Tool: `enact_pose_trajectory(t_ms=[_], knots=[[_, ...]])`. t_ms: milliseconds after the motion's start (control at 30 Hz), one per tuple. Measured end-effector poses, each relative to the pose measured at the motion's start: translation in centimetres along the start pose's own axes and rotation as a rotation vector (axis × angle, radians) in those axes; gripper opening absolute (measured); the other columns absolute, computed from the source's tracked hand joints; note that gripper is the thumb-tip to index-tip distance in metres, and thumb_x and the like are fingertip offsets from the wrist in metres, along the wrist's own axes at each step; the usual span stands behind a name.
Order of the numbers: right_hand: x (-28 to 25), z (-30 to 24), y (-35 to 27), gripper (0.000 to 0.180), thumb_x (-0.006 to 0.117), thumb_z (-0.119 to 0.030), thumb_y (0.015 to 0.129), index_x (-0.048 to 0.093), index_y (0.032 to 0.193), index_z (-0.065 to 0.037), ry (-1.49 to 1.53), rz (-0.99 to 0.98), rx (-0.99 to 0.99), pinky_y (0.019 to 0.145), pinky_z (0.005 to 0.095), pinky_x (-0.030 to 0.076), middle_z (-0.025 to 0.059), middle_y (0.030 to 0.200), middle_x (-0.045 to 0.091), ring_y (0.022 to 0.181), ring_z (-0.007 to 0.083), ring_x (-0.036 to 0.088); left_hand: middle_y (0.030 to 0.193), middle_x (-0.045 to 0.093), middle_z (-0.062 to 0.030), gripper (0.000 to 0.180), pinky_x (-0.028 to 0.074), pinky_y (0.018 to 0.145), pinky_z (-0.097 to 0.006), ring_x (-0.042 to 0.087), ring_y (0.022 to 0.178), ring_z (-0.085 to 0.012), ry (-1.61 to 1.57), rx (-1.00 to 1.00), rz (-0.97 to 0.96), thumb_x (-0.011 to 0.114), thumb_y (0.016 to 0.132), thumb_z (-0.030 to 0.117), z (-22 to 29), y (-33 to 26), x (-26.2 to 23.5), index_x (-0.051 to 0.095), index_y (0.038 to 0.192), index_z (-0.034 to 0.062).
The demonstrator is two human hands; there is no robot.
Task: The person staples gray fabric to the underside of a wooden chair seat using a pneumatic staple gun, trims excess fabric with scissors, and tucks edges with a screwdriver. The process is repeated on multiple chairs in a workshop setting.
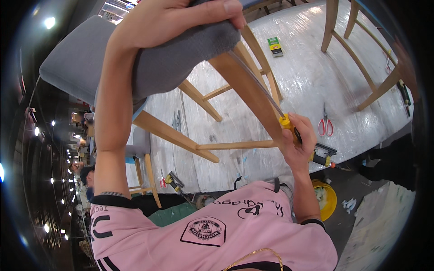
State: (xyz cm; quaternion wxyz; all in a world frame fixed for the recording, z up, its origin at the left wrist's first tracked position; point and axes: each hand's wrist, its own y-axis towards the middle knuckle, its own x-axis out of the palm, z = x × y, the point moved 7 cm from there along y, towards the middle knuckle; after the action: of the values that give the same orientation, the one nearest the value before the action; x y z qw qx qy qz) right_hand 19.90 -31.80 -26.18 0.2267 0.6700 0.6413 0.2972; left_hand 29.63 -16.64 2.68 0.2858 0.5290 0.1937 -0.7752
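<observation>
- Left hand (181, 22): spread over the grey upholstery of a tilted chair (181, 67), thumb along its edge; the remaining fingers cannot be fully made out.
- Right hand (298, 140): closed around a yellow-handled screwdriver (285, 121), whose long shaft runs beside a wooden leg toward the upholstery's lower border.
- Chair: over the left part of the plastic-covered bench (307, 77); whether it rests there cannot be told.
- Green-and-yellow box (275, 47): toward the bench's far edge.
- Red-handled cutters (325, 125): toward the near right corner.
- Black-and-yellow power tool (323, 157): at the near edge.
- Yellow bucket (332, 201): beyond that edge, on the floor.
</observation>
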Motion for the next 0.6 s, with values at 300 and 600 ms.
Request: enact_pose_trajectory(t_ms=[300,600], knots=[[-1.6,0.5,2.0,0.033,0.073,-0.015,0.094,0.070,0.125,-0.004,0.076,-0.144,0.148,0.071,0.0318,0.054,0.0169,0.102,0.070,0.084,0.0255,0.069,0.105,0.072,-0.0135,0.042,0.050,0.093,-0.037,0.067,0.102,-0.0258,0.185,0.048,-0.038,0.086,0.078,0.032,-1.2,0.4,-0.2,0.074,0.105,0.0020],[-1.9,2.3,-0.6,0.038,0.063,-0.027,0.104,0.068,0.133,-0.003,0.492,-0.225,0.695,0.053,0.0204,0.042,0.0023,0.081,0.069,0.054,0.0034,0.051,0.121,0.070,-0.0137,0.052,0.039,0.115,-0.046,0.058,0.129,-0.0332,0.331,0.002,-0.181,0.086,0.072,0.024,-3.3,0.1,-2.0,0.070,0.117,0.0034]])
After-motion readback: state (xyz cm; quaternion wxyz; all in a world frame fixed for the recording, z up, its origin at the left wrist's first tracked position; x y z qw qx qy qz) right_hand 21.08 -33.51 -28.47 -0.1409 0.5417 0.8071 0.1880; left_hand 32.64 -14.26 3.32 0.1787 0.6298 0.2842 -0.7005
